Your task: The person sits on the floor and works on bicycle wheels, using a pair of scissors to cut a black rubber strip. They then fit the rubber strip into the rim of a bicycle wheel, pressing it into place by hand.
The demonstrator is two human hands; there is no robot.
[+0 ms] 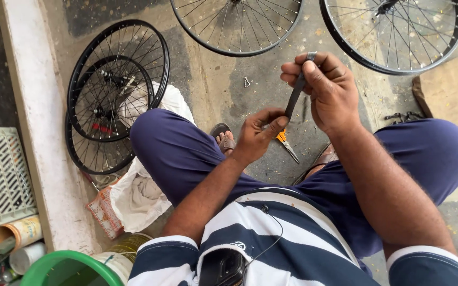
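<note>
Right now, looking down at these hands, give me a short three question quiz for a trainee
1. True or false: both hands grip the same dark strip.
2. Which lies on the ground between the feet? A) yellow-handled pliers B) a hammer C) a paint brush
3. Fill in: the stacked black wheels lie on the person's ____ side.

Key
1. True: the right hand pinches the strip's upper end, the left hand its lower end.
2. A: the yellow-handled pliers lie on the concrete ground, between the sandalled feet.
3. Left, beside the white cloth.
</note>
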